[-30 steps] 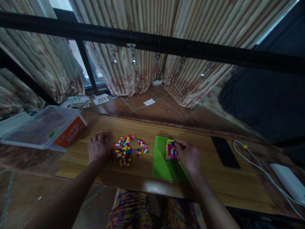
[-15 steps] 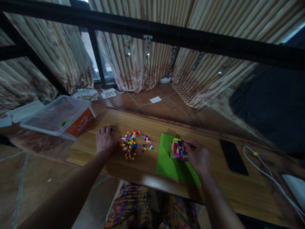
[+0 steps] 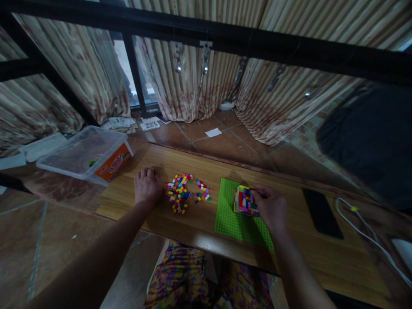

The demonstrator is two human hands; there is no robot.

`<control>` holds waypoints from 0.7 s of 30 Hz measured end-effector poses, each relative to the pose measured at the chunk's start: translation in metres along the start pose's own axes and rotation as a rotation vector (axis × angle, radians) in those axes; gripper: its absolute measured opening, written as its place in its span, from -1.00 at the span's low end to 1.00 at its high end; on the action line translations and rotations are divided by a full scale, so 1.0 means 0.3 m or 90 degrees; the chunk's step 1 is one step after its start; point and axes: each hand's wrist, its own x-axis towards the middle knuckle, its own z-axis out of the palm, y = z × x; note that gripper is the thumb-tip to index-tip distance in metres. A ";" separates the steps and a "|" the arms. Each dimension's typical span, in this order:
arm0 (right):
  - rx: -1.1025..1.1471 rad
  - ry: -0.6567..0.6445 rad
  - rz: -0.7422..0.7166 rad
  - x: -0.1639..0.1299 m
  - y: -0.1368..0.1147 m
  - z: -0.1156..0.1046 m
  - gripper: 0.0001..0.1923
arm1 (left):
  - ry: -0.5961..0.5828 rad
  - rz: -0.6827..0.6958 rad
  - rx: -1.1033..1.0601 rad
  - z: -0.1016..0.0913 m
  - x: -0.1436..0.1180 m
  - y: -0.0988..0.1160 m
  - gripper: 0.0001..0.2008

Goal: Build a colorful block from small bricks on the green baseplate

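A boxy structure of multicoloured building bricks [image 3: 245, 201] stands on a green studded baseplate [image 3: 225, 214]. My right hand [image 3: 272, 208] is at its right side, thumb and fingers pinched at the upper right corner. Whether a loose brick is between those fingertips is hidden. Left of the baseplate lies a spread of small loose bricks [image 3: 178, 193] in many colours. My left hand [image 3: 147, 185] rests on the table just left of that spread, its fingers curled in and no object showing in them.
The wooden table [image 3: 189, 223] also bears a black phone [image 3: 322, 213] at the right, near a white cable [image 3: 360, 219]. At the far left stands a clear plastic box [image 3: 82, 152] with an orange label. Papers [image 3: 213, 132] lie on the tiled floor, beyond the table, before striped curtains.
The whole view has shifted slightly, so things appear a little further right. Both hands keep nearly the same places relative to the bricks and the table.
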 end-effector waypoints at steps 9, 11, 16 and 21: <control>-0.022 -0.036 0.053 0.040 0.032 0.005 -0.67 | -0.006 -0.008 -0.013 -0.006 -0.003 0.009 -0.66; -0.040 -0.045 0.047 0.053 0.042 0.004 -0.67 | -0.006 -0.004 -0.024 -0.006 -0.005 0.009 -0.66; -0.059 -0.069 0.056 0.074 0.055 -0.007 -0.70 | -0.002 -0.006 -0.035 -0.003 -0.008 0.005 -0.66; -0.186 0.047 -0.033 -0.019 -0.028 -0.019 -0.69 | -0.012 -0.015 -0.044 -0.005 -0.009 0.007 -0.67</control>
